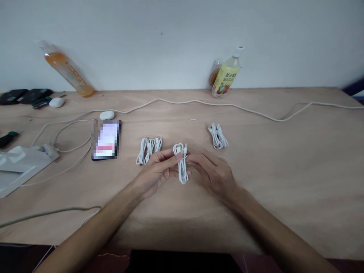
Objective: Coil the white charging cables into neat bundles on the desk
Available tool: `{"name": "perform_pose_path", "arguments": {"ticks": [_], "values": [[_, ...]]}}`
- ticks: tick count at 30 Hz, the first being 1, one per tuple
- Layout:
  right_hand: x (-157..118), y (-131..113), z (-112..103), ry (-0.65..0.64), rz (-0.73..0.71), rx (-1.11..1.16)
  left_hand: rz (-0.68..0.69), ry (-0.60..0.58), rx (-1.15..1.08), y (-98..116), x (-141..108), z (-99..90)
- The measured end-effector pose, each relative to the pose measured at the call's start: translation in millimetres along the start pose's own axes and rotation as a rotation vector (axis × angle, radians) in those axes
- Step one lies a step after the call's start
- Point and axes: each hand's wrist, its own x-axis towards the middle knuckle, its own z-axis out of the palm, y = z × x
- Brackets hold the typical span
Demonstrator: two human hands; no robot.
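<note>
A coiled white cable (pixel 182 170) is held upright above the middle of the wooden table. My left hand (pixel 159 168) grips it, with the thumb across the front of the coil. At the coil's right side, the fingertips of my right hand (pixel 214 172) are pinched on a thin white tie (pixel 184 157) near the plugs. Several more coiled white cables (pixel 148 150) lie on the table just behind my left hand. Farther right, behind my right hand, lie other bundled white cables (pixel 218 136).
A phone (pixel 107 139) and a white earbud case (pixel 107 115) lie on the left. Two bottles, one orange (pixel 68 74) and one yellow (pixel 226 76), lean on the wall. A long white cord (pixel 233 105) crosses the table's back. A plastic bag (pixel 22 167) lies far left.
</note>
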Motion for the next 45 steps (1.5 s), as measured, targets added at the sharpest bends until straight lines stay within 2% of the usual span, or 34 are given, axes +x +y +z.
{"name": "perform_pose_path", "arguments": {"ticks": [4, 10, 15, 18, 22, 28, 37, 40, 45], "values": [[2.0, 2.1, -3.7, -0.031, 0.056, 0.079, -0.007, 0.000, 0.011, 1.8, -1.0, 0.3], [3.2, 2.1, -5.9, 0.010, 0.054, 0.140, -0.040, -0.004, 0.001, 2.5, 0.0, -0.3], [0.5, 3.1, -6.1, 0.019, -0.047, 0.044, -0.075, -0.002, -0.033, 3.0, -0.5, -1.1], [-0.2, 4.0, -7.6, -0.027, -0.082, -0.003, -0.095, 0.003, -0.035, 4.8, -2.5, -0.8], [1.6, 6.1, -9.9, -0.087, -0.072, 0.031, -0.109, -0.011, -0.012, 5.7, -3.5, -1.1], [4.6, 10.1, -11.9, -0.072, -0.044, 0.174, -0.102, -0.019, 0.004, 5.8, -1.3, -3.4], [4.6, 10.9, -14.6, -0.098, -0.024, 0.168, -0.105, -0.009, 0.018, 6.2, -2.6, -4.1], [5.9, 9.5, -16.3, -0.104, 0.051, 0.214, -0.079, 0.002, 0.015, 7.5, -1.2, -4.8], [7.4, 5.0, -13.2, -0.082, 0.330, 0.428, -0.058, 0.033, -0.021, 7.7, 1.0, -5.1]]}}
